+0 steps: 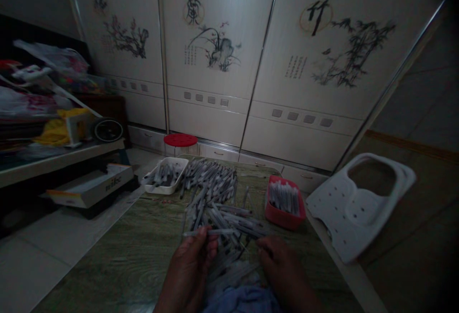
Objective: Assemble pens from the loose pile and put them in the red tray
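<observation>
My left hand (pixel 197 251) pinches a slim translucent pen (pixel 222 232) between thumb and fingers, held level above the table (pixel 143 241). To its right, my right hand (pixel 279 258) has its fingers curled closed. A thin pale line shows near those fingertips, too faint to name. Beneath and beyond both hands lies a large heap of similar pens (pixel 211 181), clear and grey with dark ends. More pale pieces (pixel 233 275) lie close to my body. The picture is dim, so small details are hard to make out.
A white tray (pixel 175 189) of pens stands at the table's back left. At the right edge sits a red basket (pixel 287 220) with upright pens. Beyond are a white plastic chair (pixel 366 227), a red stool (pixel 180 140), an open box (pixel 96 188) and sliding wardrobe doors (pixel 208 117).
</observation>
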A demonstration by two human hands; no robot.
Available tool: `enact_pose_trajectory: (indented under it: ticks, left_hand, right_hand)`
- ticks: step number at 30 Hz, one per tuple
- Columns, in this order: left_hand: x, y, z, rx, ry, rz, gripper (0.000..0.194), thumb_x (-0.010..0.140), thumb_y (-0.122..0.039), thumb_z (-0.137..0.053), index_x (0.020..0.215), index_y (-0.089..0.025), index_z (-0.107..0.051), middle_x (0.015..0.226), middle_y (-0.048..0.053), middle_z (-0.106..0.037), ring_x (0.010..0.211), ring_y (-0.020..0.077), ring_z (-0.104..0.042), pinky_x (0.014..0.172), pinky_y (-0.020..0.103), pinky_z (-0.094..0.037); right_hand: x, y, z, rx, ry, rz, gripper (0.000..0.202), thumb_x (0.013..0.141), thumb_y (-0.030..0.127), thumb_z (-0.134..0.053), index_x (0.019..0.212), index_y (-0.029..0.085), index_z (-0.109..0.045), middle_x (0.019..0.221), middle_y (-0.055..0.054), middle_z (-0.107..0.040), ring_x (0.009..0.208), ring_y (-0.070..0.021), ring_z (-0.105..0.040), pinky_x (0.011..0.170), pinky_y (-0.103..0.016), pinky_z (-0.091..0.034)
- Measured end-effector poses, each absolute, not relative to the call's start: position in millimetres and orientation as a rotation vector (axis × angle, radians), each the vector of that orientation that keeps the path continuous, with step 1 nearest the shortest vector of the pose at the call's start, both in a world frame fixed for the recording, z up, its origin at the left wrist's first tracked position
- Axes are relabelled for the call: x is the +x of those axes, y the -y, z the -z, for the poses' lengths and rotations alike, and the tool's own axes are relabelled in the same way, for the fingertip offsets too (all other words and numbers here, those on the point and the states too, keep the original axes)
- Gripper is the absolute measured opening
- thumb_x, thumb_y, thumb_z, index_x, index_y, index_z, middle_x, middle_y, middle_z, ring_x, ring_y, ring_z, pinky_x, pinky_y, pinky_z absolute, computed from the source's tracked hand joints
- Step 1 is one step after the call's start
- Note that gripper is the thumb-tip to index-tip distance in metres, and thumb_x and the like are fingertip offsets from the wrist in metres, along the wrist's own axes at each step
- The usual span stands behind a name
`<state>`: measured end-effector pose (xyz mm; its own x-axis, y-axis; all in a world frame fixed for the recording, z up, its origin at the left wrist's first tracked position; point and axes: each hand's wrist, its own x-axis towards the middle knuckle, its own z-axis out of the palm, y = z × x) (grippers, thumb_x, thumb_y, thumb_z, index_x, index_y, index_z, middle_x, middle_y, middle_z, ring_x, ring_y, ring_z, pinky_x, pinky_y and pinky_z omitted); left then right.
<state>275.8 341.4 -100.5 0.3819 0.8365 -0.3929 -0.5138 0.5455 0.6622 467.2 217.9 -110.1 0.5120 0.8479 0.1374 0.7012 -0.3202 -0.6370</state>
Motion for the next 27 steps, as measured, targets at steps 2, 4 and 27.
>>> enact_pose_trajectory:
  ticks: [2,4,27]
  left_hand:
    - [276.8,-342.0,101.0,0.478,-0.768,-0.901,0.005,0.092,-0.016,-0.068,0.096,-0.013,-0.071,0.084,0.007,-0.075,0.068,0.0095,-0.071,0.066,0.018,-0.061]
    - [276.9,-342.1,101.7,0.484,-0.756,-0.9,0.006,0.092,-0.016,-0.069,0.095,-0.013,-0.071,0.084,0.007,-0.076,0.068,0.0097,-0.071,0.065,0.018,-0.061]
    - [275.8,-347.4,99.9,0.454,-0.716,-0.908,0.008,0.091,-0.017,-0.07,0.097,-0.013,-0.072,0.083,0.006,-0.074,0.068,0.0102,-0.07,0.064,0.018,-0.06]
  right_hand:
    - [465.3,-220.6,112.5,-2.168,1.302,-0.279,0.035,0.094,0.021,-0.046,0.109,0.021,-0.077,0.107,-0.01,-0.073,0.104,-0.026,-0.068,0.094,-0.037,-0.048]
    - [463.2,-224.2,114.8,-2.245,1.35,-0.26,0.037,0.096,0.021,-0.045,0.117,0.024,-0.076,0.112,-0.011,-0.072,0.105,-0.0262,-0.068,0.095,-0.038,-0.048]
    - [453.6,-276.7,113.0,-2.461,1.3,-0.11,0.018,0.089,0.029,-0.055,0.077,0.022,-0.065,0.084,-0.006,-0.068,0.078,-0.0227,-0.065,0.064,-0.031,-0.032]
